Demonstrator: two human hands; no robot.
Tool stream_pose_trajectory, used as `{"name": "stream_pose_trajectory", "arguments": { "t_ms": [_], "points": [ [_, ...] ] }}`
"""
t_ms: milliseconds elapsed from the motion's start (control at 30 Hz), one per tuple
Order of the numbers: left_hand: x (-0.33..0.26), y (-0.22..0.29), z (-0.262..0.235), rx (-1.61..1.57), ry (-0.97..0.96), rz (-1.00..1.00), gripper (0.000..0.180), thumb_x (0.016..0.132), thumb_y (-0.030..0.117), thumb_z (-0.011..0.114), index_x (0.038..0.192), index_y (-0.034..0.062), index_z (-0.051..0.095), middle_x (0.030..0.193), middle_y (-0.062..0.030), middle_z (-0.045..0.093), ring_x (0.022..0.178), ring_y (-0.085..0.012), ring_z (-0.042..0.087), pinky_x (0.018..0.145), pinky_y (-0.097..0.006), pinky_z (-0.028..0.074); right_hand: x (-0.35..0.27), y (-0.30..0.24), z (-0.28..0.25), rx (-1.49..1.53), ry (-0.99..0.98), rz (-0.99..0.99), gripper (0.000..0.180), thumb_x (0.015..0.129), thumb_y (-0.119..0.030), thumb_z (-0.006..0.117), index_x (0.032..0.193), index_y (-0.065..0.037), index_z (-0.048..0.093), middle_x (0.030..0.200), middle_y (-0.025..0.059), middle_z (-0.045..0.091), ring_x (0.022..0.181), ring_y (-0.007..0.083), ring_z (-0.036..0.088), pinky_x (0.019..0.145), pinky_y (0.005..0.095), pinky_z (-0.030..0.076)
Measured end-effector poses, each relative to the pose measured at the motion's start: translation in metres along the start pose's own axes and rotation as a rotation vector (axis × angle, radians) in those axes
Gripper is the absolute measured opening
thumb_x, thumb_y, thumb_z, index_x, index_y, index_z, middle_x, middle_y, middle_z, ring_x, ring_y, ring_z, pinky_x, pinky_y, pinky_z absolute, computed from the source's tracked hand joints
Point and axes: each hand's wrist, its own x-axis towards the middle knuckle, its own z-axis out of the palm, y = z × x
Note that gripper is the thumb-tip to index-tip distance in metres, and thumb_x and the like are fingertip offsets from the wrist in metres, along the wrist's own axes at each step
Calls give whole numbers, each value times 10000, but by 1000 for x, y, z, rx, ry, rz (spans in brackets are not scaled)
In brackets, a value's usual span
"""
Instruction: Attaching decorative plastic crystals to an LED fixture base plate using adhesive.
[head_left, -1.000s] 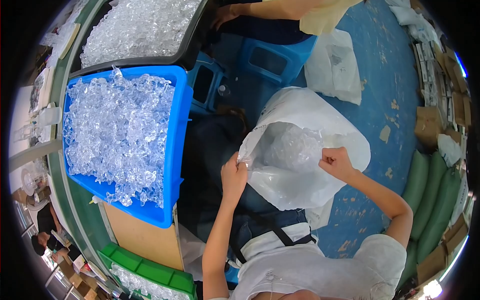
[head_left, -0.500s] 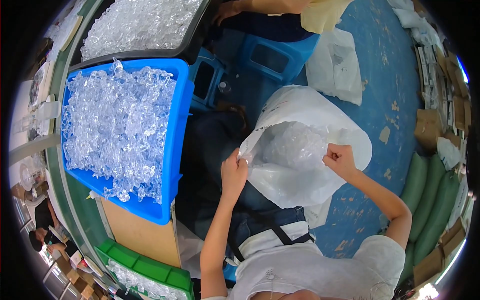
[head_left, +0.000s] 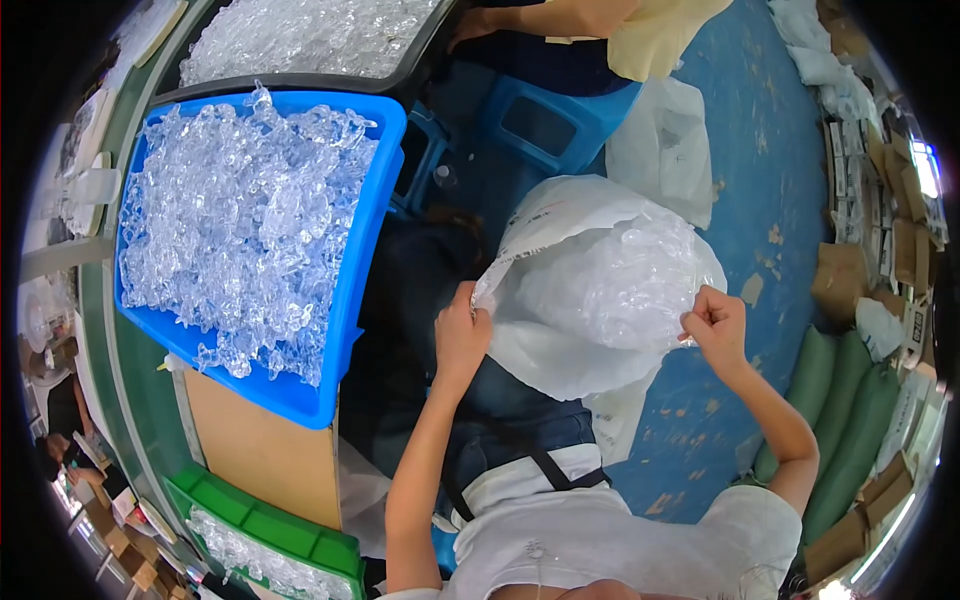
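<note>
Bag of clear plastic parts, held open w/ both hands, over lap.

Item: large white plastic bag [head_left: 590, 290], translucent, filled w/ clear moulded pieces; sits btwn person's knees above blue floor [head_left: 760, 180]. Left hand [head_left: 462, 335] fingers closed tight on bag's left rim; right hand [head_left: 714, 322] fisted, clamped on right rim; mouth stretched btwn them. Adj. L: blue bin [head_left: 365, 250] heaped w/ same clear parts, resting on brown board [head_left: 265, 450], just beside left forearm. Above it: dark tray [head_left: 300, 85], more clear parts. Lower L: green crate [head_left: 280, 530], also clear parts. Top: blue stool [head_left: 545, 125], 2nd white bag [head_left: 665, 150], another person's arm [head_left: 540, 18] in yellow sleeve. R edge: green sacks [head_left: 850, 420], cardboard boxes [head_left: 880, 270].
</note>
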Motion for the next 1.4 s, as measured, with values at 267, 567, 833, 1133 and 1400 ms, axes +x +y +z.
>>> {"name": "stream_pose_trajectory", "arguments": {
  "t_ms": [267,567,833,1133,1400],
  "points": [
    [-6,6,3,189,176,207,707,770,-91,505,1413,46,245,1311,-238,441,1105,-417,514,861,-425,479,-19,-30,-10,105,89,24,220,713,45,542,583,-45,389,560,-27,362,490,36,388,459,235,502],
    [-3,-1,1,244,218,239,805,799,-67,509,1466,51,75,1218,-274,512,997,-443,568,809,-449,496,-44,-50,-23,118,157,34,205,687,53,493,585,-66,361,582,-33,351,487,43,360,417,228,470],
    [-4,-30,8,76,144,97,786,788,-38,533,1456,81,136,940,-235,634,799,-436,609,699,-466,485,-63,-88,-41,115,220,36,195,681,37,507,581,-68,377,570,-38,343,480,40,357,407,220,453],
    [35,-51,0,-541,299,-46,512,823,71,650,1293,55,447,949,-148,666,847,-206,639,763,-341,496,-66,-114,-36,65,212,-74,232,726,23,480,594,-93,328,582,-47,299,473,32,309,358,192,390],
    [-17,-28,9,-712,225,164,481,945,270,530,1342,22,424,1374,-121,450,1274,-247,415,1034,-364,329,-66,-143,-8,61,101,-113,228,690,47,487,583,-84,334,577,-38,316,474,37,320,360,214,428]
  ]
}}
